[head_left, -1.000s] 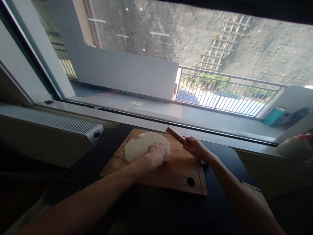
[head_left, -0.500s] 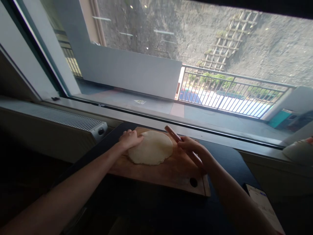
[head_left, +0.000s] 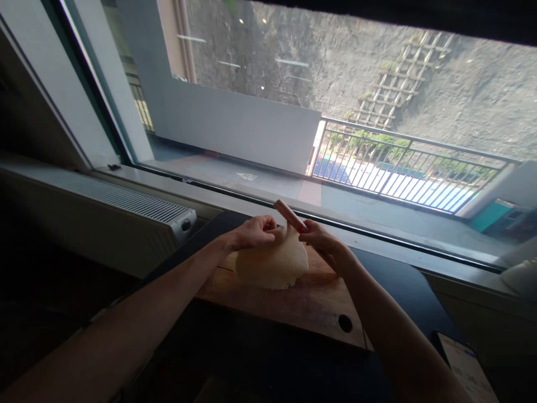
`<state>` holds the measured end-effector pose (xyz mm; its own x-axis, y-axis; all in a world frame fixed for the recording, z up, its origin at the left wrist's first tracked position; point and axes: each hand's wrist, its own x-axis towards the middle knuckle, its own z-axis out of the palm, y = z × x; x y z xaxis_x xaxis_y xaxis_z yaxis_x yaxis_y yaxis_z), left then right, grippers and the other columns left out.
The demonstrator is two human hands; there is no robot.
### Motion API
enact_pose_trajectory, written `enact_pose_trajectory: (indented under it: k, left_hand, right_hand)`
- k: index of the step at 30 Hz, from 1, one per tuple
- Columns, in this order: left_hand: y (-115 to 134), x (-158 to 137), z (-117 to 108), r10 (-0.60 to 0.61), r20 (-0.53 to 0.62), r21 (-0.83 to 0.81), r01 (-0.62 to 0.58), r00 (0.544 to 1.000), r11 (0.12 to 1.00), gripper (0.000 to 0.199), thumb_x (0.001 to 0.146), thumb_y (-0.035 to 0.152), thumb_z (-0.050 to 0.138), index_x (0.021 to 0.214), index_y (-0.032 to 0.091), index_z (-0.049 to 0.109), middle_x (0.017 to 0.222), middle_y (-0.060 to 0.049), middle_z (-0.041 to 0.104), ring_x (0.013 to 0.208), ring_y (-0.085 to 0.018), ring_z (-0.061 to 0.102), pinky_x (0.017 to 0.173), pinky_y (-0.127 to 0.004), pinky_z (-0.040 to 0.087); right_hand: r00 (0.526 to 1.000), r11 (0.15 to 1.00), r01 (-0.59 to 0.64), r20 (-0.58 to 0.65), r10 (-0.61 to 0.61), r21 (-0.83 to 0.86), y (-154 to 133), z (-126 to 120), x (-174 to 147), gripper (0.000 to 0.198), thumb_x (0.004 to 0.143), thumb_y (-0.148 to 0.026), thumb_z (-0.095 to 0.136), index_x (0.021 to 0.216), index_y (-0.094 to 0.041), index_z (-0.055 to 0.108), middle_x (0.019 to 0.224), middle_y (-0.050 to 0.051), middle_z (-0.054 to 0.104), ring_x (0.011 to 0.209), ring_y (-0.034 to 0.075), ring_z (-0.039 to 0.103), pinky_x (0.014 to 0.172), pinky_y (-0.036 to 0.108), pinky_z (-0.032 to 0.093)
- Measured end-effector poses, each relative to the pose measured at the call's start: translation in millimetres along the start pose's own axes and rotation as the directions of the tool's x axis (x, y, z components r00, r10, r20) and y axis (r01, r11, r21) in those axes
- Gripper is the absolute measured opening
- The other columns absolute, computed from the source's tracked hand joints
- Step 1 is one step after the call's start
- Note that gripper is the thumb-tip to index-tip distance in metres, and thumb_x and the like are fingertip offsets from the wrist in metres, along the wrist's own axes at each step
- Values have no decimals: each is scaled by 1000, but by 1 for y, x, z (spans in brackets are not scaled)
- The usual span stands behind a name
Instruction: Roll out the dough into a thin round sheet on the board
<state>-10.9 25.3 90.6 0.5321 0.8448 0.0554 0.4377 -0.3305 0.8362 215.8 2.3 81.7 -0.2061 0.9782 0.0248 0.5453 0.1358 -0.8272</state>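
Note:
A flat sheet of dough (head_left: 272, 264) lies on a wooden cutting board (head_left: 302, 309), its far edge lifted off the wood. My left hand (head_left: 255, 232) pinches that raised edge at its far left. In my right hand (head_left: 321, 239) is a wooden rolling pin (head_left: 289, 215), held slanting, with its far end sticking out past the fingers above the dough's far side. The right fingers are wrapped round the pin, close to the dough's right edge. Part of the pin is hidden under the hand and forearm.
The board rests on a dark table (head_left: 394, 280) by a large window. A phone with a lit screen (head_left: 465, 364) lies at the right. A white radiator (head_left: 138, 207) stands along the wall at the left. The window sill (head_left: 361, 235) runs behind the table.
My left hand has gone from lying on the dough's left side to lifting its far edge. My right hand with the rolling pin has come nearer the dough. The view has shifted slightly.

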Motion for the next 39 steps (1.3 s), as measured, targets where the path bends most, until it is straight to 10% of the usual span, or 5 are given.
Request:
enact_pose_trajectory:
  k: [9, 14, 23, 32, 39]
  left_hand:
    - [67, -48, -51, -72, 108, -143, 87, 992, 986, 39, 65, 43, 65, 93, 16, 66, 89, -4, 67, 80, -19, 62, 67, -27, 49]
    - [84, 4, -47, -5, 74, 83, -1, 997, 997, 36, 68, 40, 64, 94, 16, 65, 88, -4, 67, 78, -18, 62, 66, -26, 48]
    - [-4, 5, 54, 122, -68, 549, -65, 990, 833, 31, 80, 30, 46, 103, 17, 63, 112, -9, 61, 106, -22, 53, 94, -33, 39]
    - [-55, -58, 88, 262, -193, 649, -77, 946, 757, 41, 88, 34, 34, 121, 18, 53, 135, -9, 45, 127, -23, 35, 110, -43, 18]
    - [-51, -58, 86, 260, -209, 627, -74, 943, 775, 39, 88, 30, 33, 121, 18, 52, 135, -8, 45, 128, -22, 34, 111, -43, 16]
  right_hand:
    - [993, 993, 100, 52, -103, 70, -53, -20, -66, 19, 69, -26, 62, 85, -19, 55, 69, -3, 52, 57, 9, 50, 47, 20, 44]
    - [999, 995, 41, -16, -40, 86, -48, -22, -85, 25, 70, -34, 64, 86, -19, 52, 71, -2, 52, 57, 10, 51, 47, 22, 45]
    - [989, 784, -133, -134, 64, -606, 56, -31, -107, 37, 81, -57, 47, 77, -21, 56, 76, 3, 58, 60, 14, 50, 53, 27, 35]
    - [965, 769, -49, -230, -129, -637, 15, 74, -118, 31, 91, -44, 33, 107, -28, 54, 122, 7, 50, 119, 27, 37, 96, 45, 29]
    - [897, 741, -193, -421, -133, -643, 25, 46, -49, 34, 93, -38, 31, 108, -20, 55, 122, 12, 49, 121, 27, 33, 98, 47, 24]
